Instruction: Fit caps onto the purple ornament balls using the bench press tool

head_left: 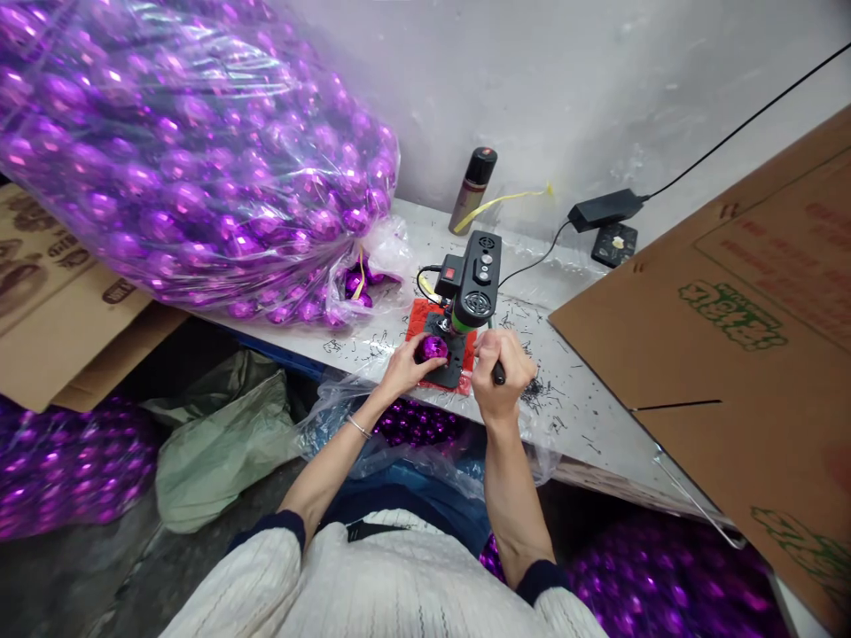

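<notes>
A shiny purple ball (434, 348) is pinched between the thumb and fingers of my left hand (409, 365). It sits over the dark base plate (444, 374) of a small black bench machine (480, 275), just below and left of the machine's head. A red mat (421, 312) lies under the base. Closed in a fist, my right hand (503, 365) grips a black lever handle (498, 374) at the machine's right side. Most of the lever is hidden behind my fingers.
A big clear bag of purple balls (219, 159) fills the left. Behind the machine stand a spray can (473, 190) and a power adapter (604, 211) with its cord. A cardboard box (731, 354) is on the right. Black scraps litter the table (572, 416); an open bag of balls (418, 424) hangs below its edge.
</notes>
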Demonstrator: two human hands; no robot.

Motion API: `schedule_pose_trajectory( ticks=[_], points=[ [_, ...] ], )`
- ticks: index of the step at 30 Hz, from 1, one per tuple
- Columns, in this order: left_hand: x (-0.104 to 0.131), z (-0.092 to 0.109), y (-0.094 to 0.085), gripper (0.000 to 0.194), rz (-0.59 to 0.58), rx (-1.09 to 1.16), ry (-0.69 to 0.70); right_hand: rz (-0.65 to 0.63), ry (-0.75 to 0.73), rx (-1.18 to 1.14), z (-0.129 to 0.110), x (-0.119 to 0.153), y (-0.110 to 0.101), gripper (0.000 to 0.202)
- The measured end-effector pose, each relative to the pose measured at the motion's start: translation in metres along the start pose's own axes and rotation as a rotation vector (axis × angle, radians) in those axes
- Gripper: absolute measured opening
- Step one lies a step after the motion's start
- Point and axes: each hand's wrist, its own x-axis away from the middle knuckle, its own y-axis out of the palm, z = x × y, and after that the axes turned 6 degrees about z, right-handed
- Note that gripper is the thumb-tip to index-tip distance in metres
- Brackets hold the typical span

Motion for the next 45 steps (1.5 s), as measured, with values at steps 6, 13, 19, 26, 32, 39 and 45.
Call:
schedule_pose_trajectory(
  ticks=[6, 13, 19, 26, 32, 39, 45],
  points=[
    [-0.004, 0.006, 0.006, 0.055, -0.064, -0.186, 0.172, -0.004, -0.028, 0.018, 0.000, 0.001, -0.001, 0.024],
    [-0.006, -0.010, 0.025, 0.057, -0.027, -0.363, 0.345, 0.008, -0.049, 0.014, -0.002, 0.000, -0.002, 0.023],
    [-0.005, -0.024, 0.027, 0.061, -0.011, -0.431, 0.489, 0.005, -0.044, -0.021, -0.002, 0.005, -0.002, 0.020],
    [-0.005, -0.027, 0.028, 0.058, 0.014, -0.412, 0.514, 0.041, -0.046, -0.023, 0.005, 0.029, 0.005, 0.020],
    [-0.005, -0.029, 0.028, 0.056, 0.020, -0.426, 0.512, 0.115, -0.072, -0.034, 0.018, 0.051, 0.017, 0.021],
    [-0.004, -0.026, 0.027, 0.054, 0.007, -0.436, 0.513, 0.134, -0.039, -0.068, 0.024, 0.061, 0.023, 0.020],
    [-0.003, -0.027, 0.028, 0.054, 0.012, -0.427, 0.517, 0.139, -0.027, -0.089, 0.027, 0.068, 0.026, 0.020]
  ],
)
